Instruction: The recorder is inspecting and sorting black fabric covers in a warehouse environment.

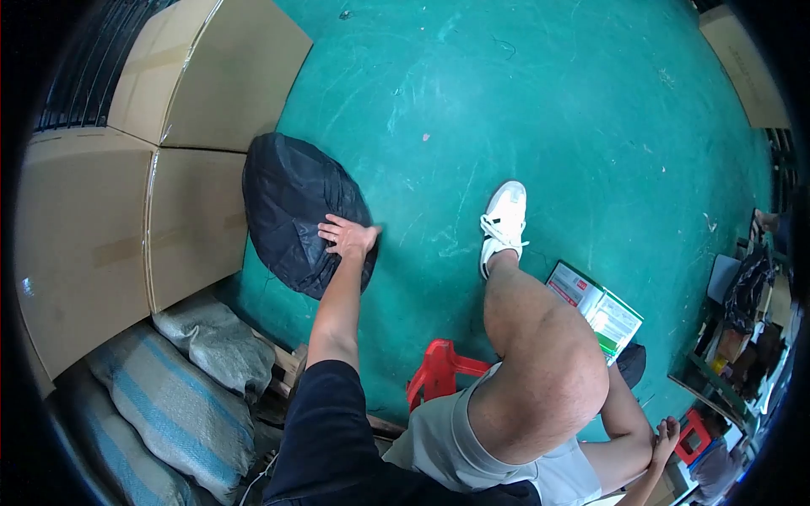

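Note:
My left hand point(349, 237) lies with fingers spread on the side of a full, rounded black bag point(291, 202). The bag sits on the floor against large cardboard boxes, its fabric creased under my palm. It hides whatever is inside. Over at the lower right, my right hand point(666, 440) rests by my bent knee, its fingers loosely bent and holding nothing that I can see.
Tall cardboard boxes point(198, 219) are stacked at the left, above striped woven sacks point(181, 396). A red plastic stool point(439, 371) stands beneath me. My white sneaker point(506, 215) is planted ahead; a white-and-green carton point(612, 320) lies beside my leg. Cluttered shelving point(717, 392) is at right.

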A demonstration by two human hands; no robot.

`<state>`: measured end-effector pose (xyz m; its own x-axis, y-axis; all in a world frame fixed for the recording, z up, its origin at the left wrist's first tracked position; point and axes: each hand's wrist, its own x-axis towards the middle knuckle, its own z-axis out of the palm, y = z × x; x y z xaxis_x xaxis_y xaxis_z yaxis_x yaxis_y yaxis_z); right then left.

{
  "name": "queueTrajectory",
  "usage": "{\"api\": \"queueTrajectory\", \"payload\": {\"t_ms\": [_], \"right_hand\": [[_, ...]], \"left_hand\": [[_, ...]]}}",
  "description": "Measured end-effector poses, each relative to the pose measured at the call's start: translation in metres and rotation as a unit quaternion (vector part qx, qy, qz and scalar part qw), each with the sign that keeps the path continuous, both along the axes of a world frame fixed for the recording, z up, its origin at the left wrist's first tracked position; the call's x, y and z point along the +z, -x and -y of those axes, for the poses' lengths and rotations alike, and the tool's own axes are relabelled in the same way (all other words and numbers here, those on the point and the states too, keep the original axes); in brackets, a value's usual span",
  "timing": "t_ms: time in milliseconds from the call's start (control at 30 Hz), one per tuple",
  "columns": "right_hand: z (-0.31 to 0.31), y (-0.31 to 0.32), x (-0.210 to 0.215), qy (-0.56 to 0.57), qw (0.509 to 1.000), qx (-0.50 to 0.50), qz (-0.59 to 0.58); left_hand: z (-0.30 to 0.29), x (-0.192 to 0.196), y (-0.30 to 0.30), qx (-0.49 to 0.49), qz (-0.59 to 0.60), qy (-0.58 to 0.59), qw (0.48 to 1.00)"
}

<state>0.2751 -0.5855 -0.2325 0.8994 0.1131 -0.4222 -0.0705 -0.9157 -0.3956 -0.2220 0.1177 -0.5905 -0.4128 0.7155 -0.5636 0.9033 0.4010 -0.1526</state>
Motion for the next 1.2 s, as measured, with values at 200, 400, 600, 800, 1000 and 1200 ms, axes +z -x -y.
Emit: {"api": "queueTrajectory", "payload": {"t_ms": [200, 400, 600, 800, 1000, 1200], "right_hand": [[-0.001, 0.001, 0.001, -0.015, 1.000, 0.007, 0.017], [-0.015, 0.007, -0.001, -0.045, 0.999, -0.024, 0.018], [-0.049, 0.004, 0.007, 0.000, 1.000, 0.003, -0.023], [-0.060, 0.005, 0.010, -0.056, 0.998, 0.034, -0.005], [-0.093, 0.021, 0.010, -0.120, 0.992, 0.049, -0.009], [-0.099, 0.028, 0.018, -0.162, 0.985, 0.062, 0.007]], "left_hand": [[0.000, -0.010, 0.015, -0.026, -0.050, -0.077, 0.995], [-0.013, -0.018, 0.067, -0.209, -0.071, -0.199, 0.955], [0.010, 0.005, 0.062, -0.255, 0.030, -0.131, 0.958], [0.133, 0.005, 0.025, -0.327, 0.137, -0.089, 0.931], [0.218, -0.001, 0.000, -0.267, 0.183, -0.039, 0.945], [0.191, 0.024, -0.038, 0.022, 0.268, 0.094, 0.959]]}}
